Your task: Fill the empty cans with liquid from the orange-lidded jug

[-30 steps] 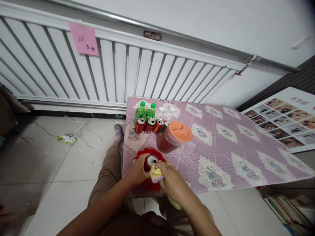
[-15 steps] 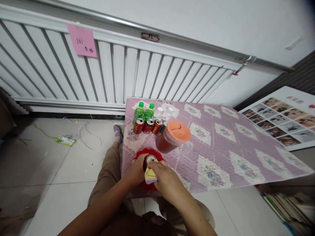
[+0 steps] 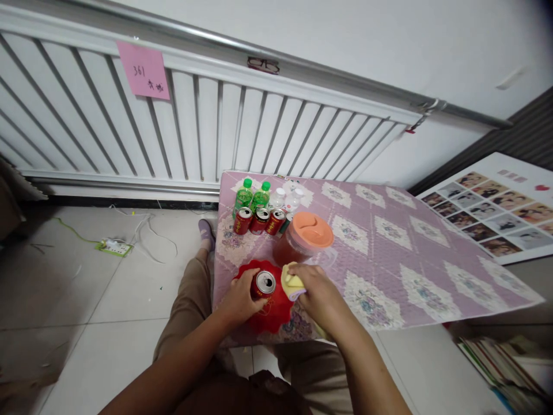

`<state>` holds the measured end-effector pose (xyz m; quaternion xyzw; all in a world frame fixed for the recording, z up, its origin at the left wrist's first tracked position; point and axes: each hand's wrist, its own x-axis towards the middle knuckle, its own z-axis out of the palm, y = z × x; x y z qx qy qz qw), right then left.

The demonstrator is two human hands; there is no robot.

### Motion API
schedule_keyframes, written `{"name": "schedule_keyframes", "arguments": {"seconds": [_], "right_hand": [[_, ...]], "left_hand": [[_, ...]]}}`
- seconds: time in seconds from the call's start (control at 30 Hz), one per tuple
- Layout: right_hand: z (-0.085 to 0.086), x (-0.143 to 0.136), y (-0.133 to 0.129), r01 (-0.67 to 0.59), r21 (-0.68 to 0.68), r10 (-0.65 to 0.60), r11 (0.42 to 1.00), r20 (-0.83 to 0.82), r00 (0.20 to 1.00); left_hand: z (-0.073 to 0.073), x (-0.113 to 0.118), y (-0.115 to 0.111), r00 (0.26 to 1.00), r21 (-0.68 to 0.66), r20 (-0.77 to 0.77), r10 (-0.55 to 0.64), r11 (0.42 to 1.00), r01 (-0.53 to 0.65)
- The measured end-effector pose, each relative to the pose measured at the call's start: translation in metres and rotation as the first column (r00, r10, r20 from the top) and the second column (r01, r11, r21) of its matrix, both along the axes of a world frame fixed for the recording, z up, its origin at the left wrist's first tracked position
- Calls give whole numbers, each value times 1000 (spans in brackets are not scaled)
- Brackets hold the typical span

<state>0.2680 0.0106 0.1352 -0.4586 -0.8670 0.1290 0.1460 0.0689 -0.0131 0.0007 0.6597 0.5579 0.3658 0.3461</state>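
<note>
White radiator (image 3: pixel 185 115), pale tiled floor (image 3: pixel 125 294)

The left grip (image 3: pixel 237 301) covered part of the held can's (image 3: pixel 265 282) side, and together they hid some of the red tray (image 3: pixel 281 314), while the right grip (image 3: pixel 320 295) concealed much of the yellow cloth (image 3: pixel 291 282). A dark green container (image 3: pixel 286 224) stood mostly hidden by the lidded jug (image 3: pixel 298 245). The view's right edge cut off the photo board (image 3: pixel 488 248), and the books (image 3: pixel 496 363) at lower right were too blurred for any titles to be read.
</note>
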Motion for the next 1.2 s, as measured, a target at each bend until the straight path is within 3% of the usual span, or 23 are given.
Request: {"name": "schedule_keyframes", "arguments": {"seconds": [0.1,0.27,0.43,0.63,0.73,0.87,1.03,1.2], "right_hand": [[2,-5,13,-70,35,73,997,-84,994],[-7,-24,30,-182,-86,173,980,-106,979],[-17,-22,35,-174,-150,165,973,-74,984],[-8,-1,10,-162,-203,152,966,-62,986],[-5,-1,-3,-89,-180,72,980,-97,993],[-9,-13,-18,22,-131,-34,991,-86,996],[-5,-34,-39,-1,-208,-2,978,-16,1000],[-2,-52,-45,-21,-177,28,984,34,999]], "left_hand": [[-1,0,0,1000,-2,-11,0,1000,0],[-2,0,1,1000,-2,-22,-11,1000,11],[-2,1,1,999,-11,-32,11,1000,-12],[4,0,-1,1000,5,-5,-2,1000,2],[4,0,-1,1000,14,3,-2,1000,2],[1,0,0,1000,16,6,-2,1000,2],[0,-1,0,1000,5,13,-24,1000,24],[1,-3,0,999,-8,17,-31,999,31]]}}
